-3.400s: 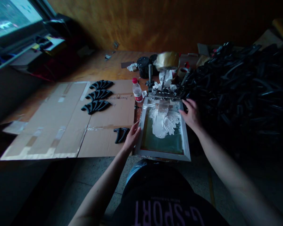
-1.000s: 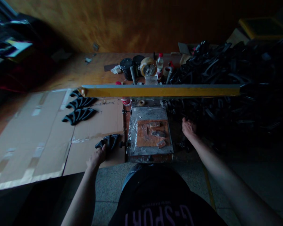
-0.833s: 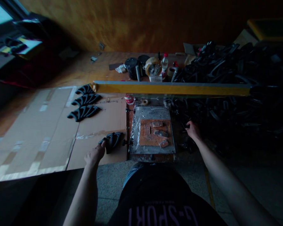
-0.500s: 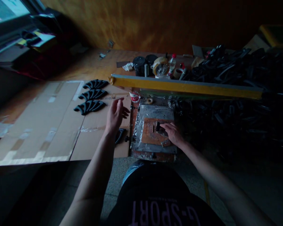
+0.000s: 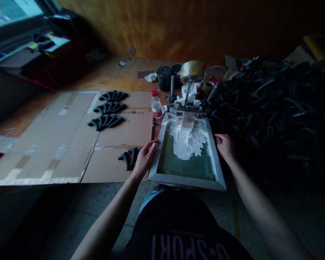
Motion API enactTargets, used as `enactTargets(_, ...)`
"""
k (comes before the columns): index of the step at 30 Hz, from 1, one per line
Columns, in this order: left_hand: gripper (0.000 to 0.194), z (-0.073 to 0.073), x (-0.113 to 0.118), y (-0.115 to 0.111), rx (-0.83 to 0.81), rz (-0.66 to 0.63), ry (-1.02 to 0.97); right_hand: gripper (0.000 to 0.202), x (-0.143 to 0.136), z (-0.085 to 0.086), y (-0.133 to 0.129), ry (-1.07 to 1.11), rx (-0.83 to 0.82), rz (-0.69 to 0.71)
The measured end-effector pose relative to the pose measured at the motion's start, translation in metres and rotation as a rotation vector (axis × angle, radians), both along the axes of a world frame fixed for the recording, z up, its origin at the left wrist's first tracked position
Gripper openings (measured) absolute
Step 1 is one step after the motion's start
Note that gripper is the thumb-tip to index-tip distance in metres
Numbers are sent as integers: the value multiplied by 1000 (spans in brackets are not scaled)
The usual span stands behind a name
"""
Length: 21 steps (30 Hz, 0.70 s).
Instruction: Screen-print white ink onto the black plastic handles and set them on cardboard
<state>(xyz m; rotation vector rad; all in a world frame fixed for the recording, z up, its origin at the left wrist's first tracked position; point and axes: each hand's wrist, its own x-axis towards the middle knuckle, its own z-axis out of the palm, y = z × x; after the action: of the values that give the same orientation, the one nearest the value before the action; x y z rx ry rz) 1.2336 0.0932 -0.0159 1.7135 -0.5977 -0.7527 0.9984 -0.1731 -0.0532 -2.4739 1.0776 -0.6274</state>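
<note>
A screen printing frame [image 5: 187, 180] with a metal border lies lowered in front of me, its green mesh [image 5: 184, 168] facing up. Thick white ink [image 5: 188, 146] is smeared over the mesh's far half, and a translucent squeegee-like piece [image 5: 187, 122] rests at its top. My left hand [image 5: 144, 157] is closed at the frame's left edge, thumb along the border. On the opposite edge, my right hand [image 5: 225, 147] has its fingers bent against the border. Beside my left hand lie curved black plastic parts [image 5: 128, 159]. The base under the frame is hidden.
Three fanned rows of black parts [image 5: 108, 121] lie on cardboard [image 5: 56, 133] at left. A big heap of black parts [image 5: 271, 119] fills the right. Behind the frame are a red-capped bottle [image 5: 156, 104], dark tubs [image 5: 164, 77] and a tape roll [image 5: 192, 70].
The raised frame has come down over the base plate and wooden block. Both hands have moved to its sides; my right hand has left the black part on the block.
</note>
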Motion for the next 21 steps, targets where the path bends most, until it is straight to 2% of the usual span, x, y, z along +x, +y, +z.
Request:
enactTargets(2,57,-33,-4,4,80,-2,41,40,20,15,-9,-55,-85,3)
enactTargets(4,61,-60,-4,4,160,7,-7,55,53,26,-3,-48,-180,103)
enactTargets(5,61,-70,-3,3,196,10,-48,57,70,30,4,-1,-200,170)
enactTargets(7,59,-81,-1,2,240,3,-109,41,95,31,21,137,-173,269)
enactTargets(9,59,-84,1,2,252,-10,-119,17,102,25,39,252,-138,333)
enactTargets(10,59,-83,2,2,251,-12,-113,12,98,22,48,284,-141,370)
enactTargets(13,57,-80,1,3,233,11,-75,21,68,16,65,287,-191,588)
enactTargets(15,57,-79,0,2,209,40,-49,27,48,20,67,280,-171,778)
enactTargets(17,56,-77,-2,1,187,67,-24,27,40,27,63,294,-104,885)
enactTargets(19,56,-76,-2,1,171,84,-1,22,43,32,59,298,-50,852)
enactTargets(21,56,-75,-2,1,161,82,15,20,48,30,61,253,-73,733)
